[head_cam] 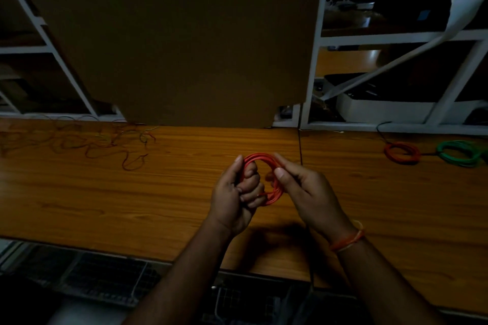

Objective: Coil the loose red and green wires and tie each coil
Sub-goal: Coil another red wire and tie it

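Both hands hold one red wire ring (264, 179): the left hand (237, 192) wraps around it, the right hand (303, 187) seems to pinch it.

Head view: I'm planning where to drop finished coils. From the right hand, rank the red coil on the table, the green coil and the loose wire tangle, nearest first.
From the right hand:
1. Red coil on the table, to its right.
2. Green coil, just beyond, near the right edge.
3. Loose wire tangle, far left.

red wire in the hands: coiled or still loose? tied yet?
Coiled. The red wire forms a multi-turn ring held between the left hand and right hand. Whether it is tied: cannot tell, fingers cover parts of the ring.
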A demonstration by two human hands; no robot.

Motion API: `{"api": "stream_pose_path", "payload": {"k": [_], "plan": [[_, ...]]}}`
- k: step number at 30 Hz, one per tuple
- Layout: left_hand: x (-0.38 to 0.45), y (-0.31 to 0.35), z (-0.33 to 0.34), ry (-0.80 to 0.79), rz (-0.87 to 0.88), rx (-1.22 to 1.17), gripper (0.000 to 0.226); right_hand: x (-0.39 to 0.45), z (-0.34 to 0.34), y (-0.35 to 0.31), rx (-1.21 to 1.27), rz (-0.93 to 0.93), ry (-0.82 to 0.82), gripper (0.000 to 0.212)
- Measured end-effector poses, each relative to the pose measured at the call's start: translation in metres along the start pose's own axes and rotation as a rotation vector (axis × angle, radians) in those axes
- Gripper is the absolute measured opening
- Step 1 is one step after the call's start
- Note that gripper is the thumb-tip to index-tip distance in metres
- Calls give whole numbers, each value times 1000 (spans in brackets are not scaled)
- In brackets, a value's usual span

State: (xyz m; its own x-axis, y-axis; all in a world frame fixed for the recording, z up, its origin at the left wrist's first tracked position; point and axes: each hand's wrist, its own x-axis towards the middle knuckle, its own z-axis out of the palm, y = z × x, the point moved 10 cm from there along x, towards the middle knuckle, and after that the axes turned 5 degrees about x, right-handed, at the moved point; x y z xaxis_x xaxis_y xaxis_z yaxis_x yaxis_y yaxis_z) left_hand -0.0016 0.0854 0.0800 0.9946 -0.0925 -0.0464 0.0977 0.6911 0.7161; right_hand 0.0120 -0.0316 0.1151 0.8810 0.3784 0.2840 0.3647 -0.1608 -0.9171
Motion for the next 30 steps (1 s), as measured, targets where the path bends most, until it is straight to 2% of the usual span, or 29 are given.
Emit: {"api": "stream_pose_path", "payload": {"k": [6, 12, 19, 23, 27, 30], "plan": [[10, -15, -10, 190, 18, 98, 26, -6, -16, 12, 23, -29, 72, 32], [16, -31, -1, 320, 44, 410, 11, -19, -49, 39, 15, 44, 186, 30], [41, -77, 39, 301, 53, 545, 18, -46, -110, 85, 181, 183, 364, 26], [61, -105, 59, 269, 50, 584, 13, -60, -141, 106, 234, 239, 463, 25], [85, -124, 84, 164, 38, 684, 11, -73, -171, 116, 258, 286, 572, 20], [105, -135, 103, 78, 37, 734, 13, -76, -190, 123, 285, 314, 650, 25]]}}
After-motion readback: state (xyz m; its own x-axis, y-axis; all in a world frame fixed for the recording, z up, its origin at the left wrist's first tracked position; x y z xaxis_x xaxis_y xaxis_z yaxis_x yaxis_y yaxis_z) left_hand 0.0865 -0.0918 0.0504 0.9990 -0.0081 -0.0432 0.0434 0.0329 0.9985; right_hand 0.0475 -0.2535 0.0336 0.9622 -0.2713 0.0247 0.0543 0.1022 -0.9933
